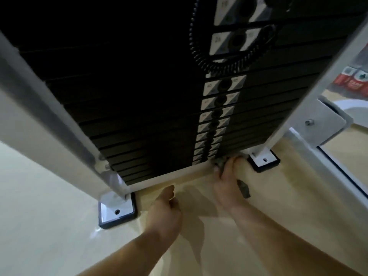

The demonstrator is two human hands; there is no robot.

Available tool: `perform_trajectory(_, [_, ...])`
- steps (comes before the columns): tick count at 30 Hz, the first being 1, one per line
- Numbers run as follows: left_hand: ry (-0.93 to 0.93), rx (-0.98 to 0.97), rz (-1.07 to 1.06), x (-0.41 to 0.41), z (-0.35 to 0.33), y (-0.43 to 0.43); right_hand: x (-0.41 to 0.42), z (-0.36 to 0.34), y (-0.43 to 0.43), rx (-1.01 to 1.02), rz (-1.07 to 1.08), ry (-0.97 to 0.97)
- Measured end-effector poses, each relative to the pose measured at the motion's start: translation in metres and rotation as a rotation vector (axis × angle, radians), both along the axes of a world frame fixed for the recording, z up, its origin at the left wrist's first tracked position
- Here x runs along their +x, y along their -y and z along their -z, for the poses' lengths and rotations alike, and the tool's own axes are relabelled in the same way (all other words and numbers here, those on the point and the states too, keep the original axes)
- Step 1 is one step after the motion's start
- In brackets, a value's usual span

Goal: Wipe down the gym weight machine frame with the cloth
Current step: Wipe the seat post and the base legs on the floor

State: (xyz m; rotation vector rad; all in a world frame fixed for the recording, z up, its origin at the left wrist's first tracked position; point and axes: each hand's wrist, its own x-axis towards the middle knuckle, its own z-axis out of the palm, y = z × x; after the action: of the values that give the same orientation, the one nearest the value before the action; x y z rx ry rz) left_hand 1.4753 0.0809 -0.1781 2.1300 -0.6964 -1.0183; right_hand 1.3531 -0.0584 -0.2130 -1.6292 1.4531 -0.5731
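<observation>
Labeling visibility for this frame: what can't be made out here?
- cloth: head view, mostly hidden under the right hand; only dark edges show.
- Weight stack labels: too small and blurred low down.
- Frame upright tops: cut off by the top edge.
- left hand: fingers curled, palm hidden.

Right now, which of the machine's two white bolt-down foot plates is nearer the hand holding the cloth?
The far-right white foot plate, beside the right hand pressing the grey cloth on the base rail. The near-left plate lies by the empty left hand.
</observation>
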Motion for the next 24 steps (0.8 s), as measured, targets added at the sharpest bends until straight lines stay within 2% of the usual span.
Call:
perform_trajectory(2, [0.006,-0.002,0.004,0.006,0.002,-0.015,-0.001,-0.009,0.033,0.044,0.179,-0.028])
perform_trajectory(4, [0.035,0.001,0.006,0.012,0.0,-0.025,0.01,-0.014,0.035,0.112,0.257,-0.063])
perform_trajectory(6, [0.048,-0.014,-0.016,0.021,0.002,-0.035,0.036,-0.014,-0.002,0.092,0.195,-0.109])
perform_trajectory(11, [0.113,-0.016,-0.034,0.047,0.004,-0.064,0.107,0.011,-0.107,0.154,-0.19,-0.016])
perform_trajectory(14, [0.16,0.028,-0.067,0.066,0.004,-0.09,0.122,0.015,-0.111,0.176,-0.139,0.014])
perform_trajectory(16, [0.198,0.025,-0.077,0.08,0.006,-0.105,0.124,0.013,-0.099,0.182,-0.013,0.012])
perform_trajectory(19, [0.206,0.033,-0.125,0.101,0.006,-0.118,0.131,0.0,-0.086,0.207,0.13,-0.113])
perform_trajectory(22, [0.216,0.009,-0.172,0.111,0.002,-0.127,0.156,-0.012,-0.121,0.208,0.071,-0.081])
perform_trajectory(24, [0.23,-0.006,-0.126,0.114,-0.001,-0.133,0.168,-0.011,-0.157,0.187,-0.072,-0.042])
